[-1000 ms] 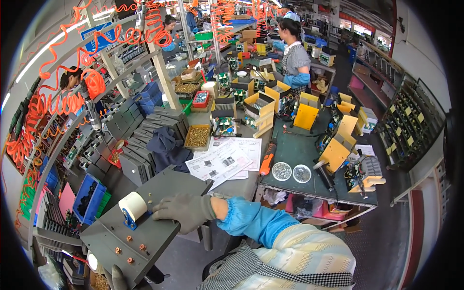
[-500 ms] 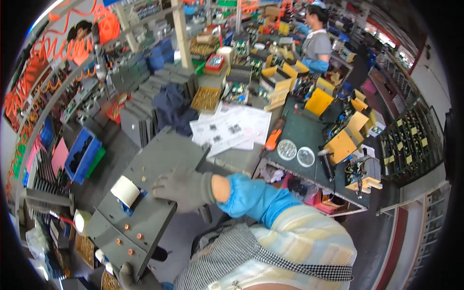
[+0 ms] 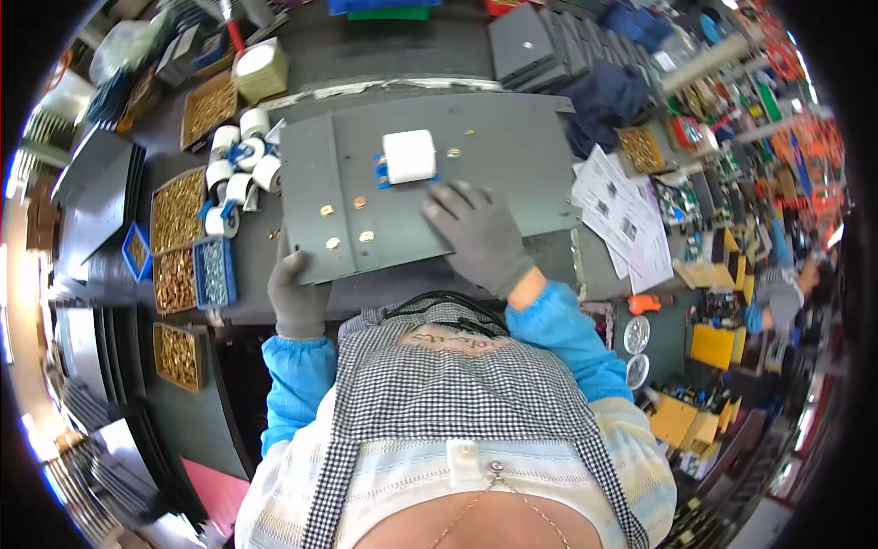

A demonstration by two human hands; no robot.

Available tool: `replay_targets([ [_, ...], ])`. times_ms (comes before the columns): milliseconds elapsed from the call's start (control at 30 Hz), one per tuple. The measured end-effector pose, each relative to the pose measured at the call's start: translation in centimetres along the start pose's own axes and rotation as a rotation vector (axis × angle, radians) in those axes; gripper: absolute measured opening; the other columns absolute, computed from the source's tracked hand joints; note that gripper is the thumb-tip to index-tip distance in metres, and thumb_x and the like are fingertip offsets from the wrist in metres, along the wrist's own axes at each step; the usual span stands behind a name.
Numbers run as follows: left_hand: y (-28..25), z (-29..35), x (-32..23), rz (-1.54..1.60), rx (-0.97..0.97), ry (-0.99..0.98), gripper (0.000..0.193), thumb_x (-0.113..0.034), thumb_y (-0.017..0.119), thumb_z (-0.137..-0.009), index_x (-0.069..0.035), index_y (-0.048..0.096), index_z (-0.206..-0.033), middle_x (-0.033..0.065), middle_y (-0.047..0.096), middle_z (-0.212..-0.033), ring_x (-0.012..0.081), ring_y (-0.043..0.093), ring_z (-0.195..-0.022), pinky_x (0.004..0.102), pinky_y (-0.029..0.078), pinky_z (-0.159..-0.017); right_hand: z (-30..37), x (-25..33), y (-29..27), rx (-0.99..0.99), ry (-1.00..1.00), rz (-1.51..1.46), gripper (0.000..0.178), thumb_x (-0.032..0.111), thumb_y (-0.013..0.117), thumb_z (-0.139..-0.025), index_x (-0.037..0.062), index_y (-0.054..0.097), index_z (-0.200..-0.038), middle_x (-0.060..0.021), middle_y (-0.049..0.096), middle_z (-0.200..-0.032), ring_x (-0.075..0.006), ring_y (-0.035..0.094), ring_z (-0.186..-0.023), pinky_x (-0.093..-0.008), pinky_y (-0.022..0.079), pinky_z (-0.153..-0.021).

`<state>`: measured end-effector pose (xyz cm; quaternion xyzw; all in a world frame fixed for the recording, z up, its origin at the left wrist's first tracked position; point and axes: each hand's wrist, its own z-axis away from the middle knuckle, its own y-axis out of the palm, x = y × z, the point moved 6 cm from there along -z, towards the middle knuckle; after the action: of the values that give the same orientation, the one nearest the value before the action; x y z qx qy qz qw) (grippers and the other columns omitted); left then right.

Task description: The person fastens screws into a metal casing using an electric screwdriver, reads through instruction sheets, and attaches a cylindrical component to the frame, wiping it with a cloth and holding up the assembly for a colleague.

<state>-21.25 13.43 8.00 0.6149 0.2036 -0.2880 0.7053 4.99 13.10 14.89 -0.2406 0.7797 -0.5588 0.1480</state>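
Note:
A flat dark grey panel [image 3: 485, 192] lies before me, its near edge overhanging the bench. On its top sits a white caster wheel [image 3: 409, 156] in a blue bracket, with several small copper- and brass-coloured fittings [image 3: 359, 202] around it. My left hand [image 3: 300, 295], in a grey glove, grips the panel's near left corner, thumb along the edge; its other fingers are mostly hidden. Fingers outstretched, my gloved right hand [image 3: 477, 229] rests on the panel's near side, just right of and nearer than the wheel. I see nothing held in it.
More white casters with blue brackets [image 3: 240, 174] are heaped left of the panel. Beside them stand trays of brass-coloured parts [image 3: 178, 209] and a blue bin of silvery parts [image 3: 213, 272]. Printed sheets [image 3: 622, 220], dark cloth [image 3: 608, 105] and an orange-handled tool [image 3: 645, 304] lie to the right.
The view has swung left and down, bringing the casters and parts trays into sight. Both hands stay at the panel, the left on its corner and the right near the wheel.

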Motion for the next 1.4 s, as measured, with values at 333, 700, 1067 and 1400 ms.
replay_targets([
  [333, -1.0, -0.2, -2.0, -0.334, 0.02, -0.082, 0.062, -0.026, 0.054, -0.096, 0.005, 0.046, -0.148, 0.0159, 0.058, -0.138, 0.0252, 0.056, -0.128, 0.0372, 0.043, -0.11, 1.7, 0.2, -1.1, 0.041, 0.051, -0.189, 0.052, 0.017, 0.076, -0.075, 0.0102, 0.062, -0.125, -0.0097, 0.06, -0.136, -0.0319, 0.054, -0.129, -0.0482, 0.043, -0.106],
  [700, -5.1, 0.1, -1.6, -0.674, -0.128, 0.122, 0.047, -0.025, 0.055, -0.102, 0.005, 0.055, -0.139, 0.0126, 0.065, -0.124, 0.0208, 0.062, -0.118, 0.0318, 0.049, -0.1, 18.6, -10.7, -3.9, -0.538, 0.846, -0.282, 0.04, 0.01, 0.065, -0.093, -0.0008, 0.061, -0.131, -0.0189, 0.063, -0.131, -0.034, 0.059, -0.121, -0.0426, 0.045, -0.106],
  [1067, -9.5, -1.0, 8.4, -1.899, -0.252, -0.008, 0.044, -0.032, 0.065, -0.094, -0.011, 0.065, -0.133, 0.0148, 0.068, -0.129, 0.039, 0.064, -0.118, 0.0484, 0.053, -0.097, 18.8, -12.6, 2.0, -0.853, 1.258, -1.551, 0.045, 0.022, 0.057, -0.103, -0.002, 0.055, -0.142, -0.0133, 0.061, -0.134, -0.0243, 0.059, -0.12, -0.0398, 0.048, -0.105],
  [1400, -15.1, -3.8, 13.5, -2.596, 0.236, -0.083, 0.04, -0.025, 0.065, -0.094, -0.012, 0.067, -0.132, 0.0098, 0.066, -0.135, 0.034, 0.057, -0.132, 0.0511, 0.054, -0.094, 17.3, -11.6, 3.8, -0.582, 1.066, -1.891, 0.043, 0.025, 0.058, -0.103, 0.0009, 0.055, -0.139, -0.009, 0.062, -0.13, -0.0233, 0.061, -0.116, -0.0411, 0.05, -0.101],
])
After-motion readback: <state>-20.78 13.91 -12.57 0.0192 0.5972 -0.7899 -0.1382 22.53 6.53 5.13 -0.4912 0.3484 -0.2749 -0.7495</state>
